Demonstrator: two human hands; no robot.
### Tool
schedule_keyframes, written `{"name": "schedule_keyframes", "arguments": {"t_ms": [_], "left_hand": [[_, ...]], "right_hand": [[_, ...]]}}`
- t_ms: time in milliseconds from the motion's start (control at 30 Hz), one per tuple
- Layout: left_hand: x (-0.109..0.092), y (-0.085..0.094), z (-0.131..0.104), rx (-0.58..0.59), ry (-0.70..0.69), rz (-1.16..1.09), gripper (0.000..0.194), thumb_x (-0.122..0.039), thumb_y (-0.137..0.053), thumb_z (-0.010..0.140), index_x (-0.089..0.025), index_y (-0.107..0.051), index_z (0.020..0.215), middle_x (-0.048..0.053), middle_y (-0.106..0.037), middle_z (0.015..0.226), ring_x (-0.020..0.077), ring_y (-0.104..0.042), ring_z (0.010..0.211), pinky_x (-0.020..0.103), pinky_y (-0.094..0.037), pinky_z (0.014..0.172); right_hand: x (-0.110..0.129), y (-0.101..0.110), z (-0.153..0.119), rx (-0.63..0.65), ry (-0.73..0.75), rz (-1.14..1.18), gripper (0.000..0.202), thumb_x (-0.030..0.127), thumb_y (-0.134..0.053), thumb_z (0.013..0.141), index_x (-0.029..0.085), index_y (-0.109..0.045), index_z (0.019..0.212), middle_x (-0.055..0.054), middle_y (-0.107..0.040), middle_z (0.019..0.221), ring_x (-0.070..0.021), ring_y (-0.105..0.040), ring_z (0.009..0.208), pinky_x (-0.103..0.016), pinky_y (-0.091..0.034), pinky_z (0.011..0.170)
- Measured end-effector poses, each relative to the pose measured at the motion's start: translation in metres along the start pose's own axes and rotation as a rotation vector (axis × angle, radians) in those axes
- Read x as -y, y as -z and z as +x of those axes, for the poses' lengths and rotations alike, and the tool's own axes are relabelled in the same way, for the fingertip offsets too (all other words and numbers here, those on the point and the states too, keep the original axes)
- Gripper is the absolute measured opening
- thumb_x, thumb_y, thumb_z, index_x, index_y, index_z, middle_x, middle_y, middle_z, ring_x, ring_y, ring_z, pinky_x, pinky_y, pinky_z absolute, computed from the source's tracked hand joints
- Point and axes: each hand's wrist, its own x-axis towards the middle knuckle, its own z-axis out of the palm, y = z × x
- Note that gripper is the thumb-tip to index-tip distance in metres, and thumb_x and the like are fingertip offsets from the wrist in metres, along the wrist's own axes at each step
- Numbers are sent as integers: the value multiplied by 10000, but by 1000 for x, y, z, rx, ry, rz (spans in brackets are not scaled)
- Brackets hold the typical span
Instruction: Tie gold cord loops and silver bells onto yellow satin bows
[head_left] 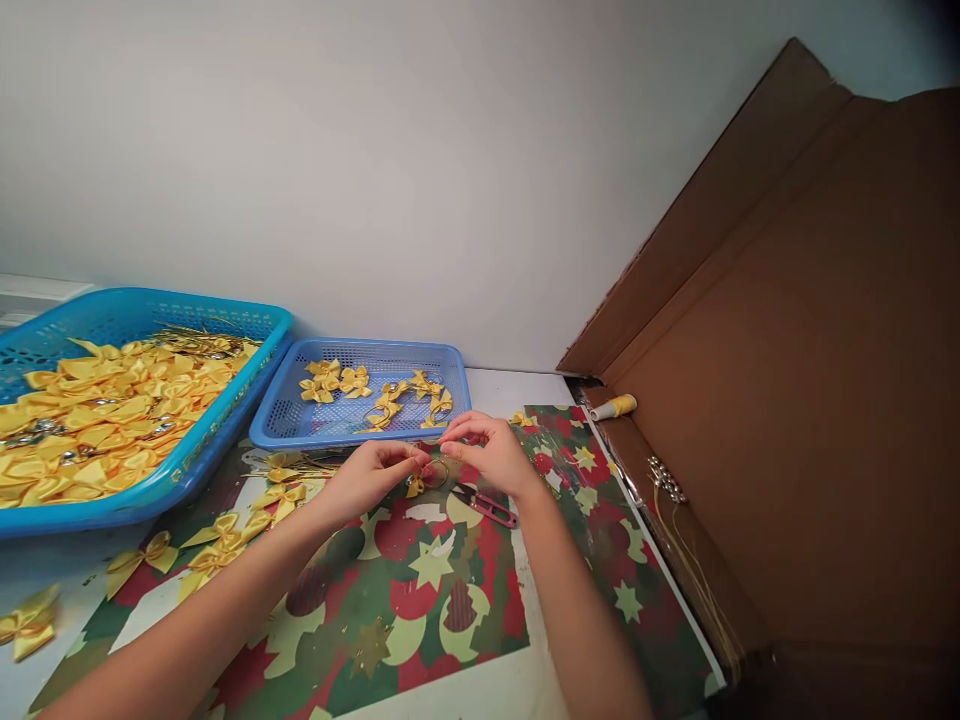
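In the head view, my left hand (pixel 384 472) pinches a thin gold cord loop (pixel 445 482) between thumb and fingertips. A small yellow ribbon bow (pixel 415 486) hangs just under those fingers, seemingly on the loop. My right hand (pixel 491 452) is closed in a pinch at the loop's upper right side; the exact bit of cord in its fingertips is too small to see. Below the right hand, thread snips (pixel 486 505) with a dark red handle lie on the patterned paper (pixel 360 650).
At the left, a large blue basket (pixel 180 470) is heaped with yellow bows. Behind my hands, a smaller blue basket (pixel 360 440) holds several bows. Loose bows (pixel 221 545) lie beside my left forearm. To the right are a thread spool (pixel 613 407), silver bells (pixel 667 480) and a cardboard sheet (pixel 810 380).
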Motion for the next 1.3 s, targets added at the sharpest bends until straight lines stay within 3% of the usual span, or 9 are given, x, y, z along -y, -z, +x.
{"name": "schedule_keyframes", "arguments": {"t_ms": [133, 333, 600, 767, 900, 1000, 1100, 1300], "left_hand": [[8, -5, 2, -32, 13, 74, 478, -613, -589, 785, -186, -803, 790, 92, -828, 824, 268, -733, 769, 314, -559, 681], [9, -7, -2, -105, 19, 355, 391, -500, -541, 833, -196, -786, 811, 45, -790, 702, 215, -650, 554, 283, -445, 520], [8, -5, -6, -218, 22, 773, 181, -332, -556, 827, -242, -712, 842, 82, -806, 901, 300, -721, 855, 288, -404, 568], [5, -2, -10, -215, 26, 904, 217, -350, -534, 867, -234, -699, 948, 107, -794, 937, 306, -731, 827, 284, -386, 529], [-4, 7, -13, -181, -29, 908, 293, -274, -453, 893, -217, -704, 1032, 126, -773, 1049, 302, -729, 801, 300, -391, 526], [-6, 9, -12, -101, -138, 817, 284, -316, -512, 880, -248, -717, 1065, 73, -773, 1066, 247, -718, 746, 300, -451, 591], [2, 4, -6, -100, -261, 636, 308, -407, -519, 910, -236, -725, 1063, 68, -776, 1035, 209, -683, 660, 310, -487, 647], [23, -7, 6, -150, -323, 535, 300, -425, -511, 941, -225, -732, 913, 58, -792, 928, 184, -638, 599, 297, -483, 643]], "right_hand": [[4, 10, 0, -21, 8, -41, 25, 259, -800, 731, 234, -795, 731, -34, -717, 922, -178, -641, 874, -319, -473, 780], [11, 24, -2, -53, 34, -50, 85, 313, -786, 741, 229, -789, 734, -35, -722, 908, -169, -641, 824, -307, -483, 740], [13, 26, -3, -89, 34, -19, 114, 345, -790, 746, 231, -792, 742, -48, -716, 910, -181, -640, 827, -312, -479, 698], [15, 22, -3, -109, 37, 6, 51, 279, -773, 751, 231, -793, 746, -37, -704, 877, -167, -629, 787, -311, -471, 700], [15, 18, -2, -114, 51, 4, 39, 266, -773, 745, 234, -793, 737, -29, -701, 857, -164, -625, 776, -310, -472, 709], [14, 15, -2, -146, 52, 31, 85, 320, -780, 753, 237, -799, 756, -32, -699, 870, -162, -618, 760, -307, -480, 696], [13, 10, -2, -161, 67, 55, 125, 363, -792, 748, 240, -807, 769, -36, -699, 870, -157, -610, 737, -295, -487, 663], [12, 1, -1, -161, 95, 87, 153, 407, -807, 742, 255, -803, 749, -40, -711, 855, -166, -617, 754, -289, -499, 635]]}}
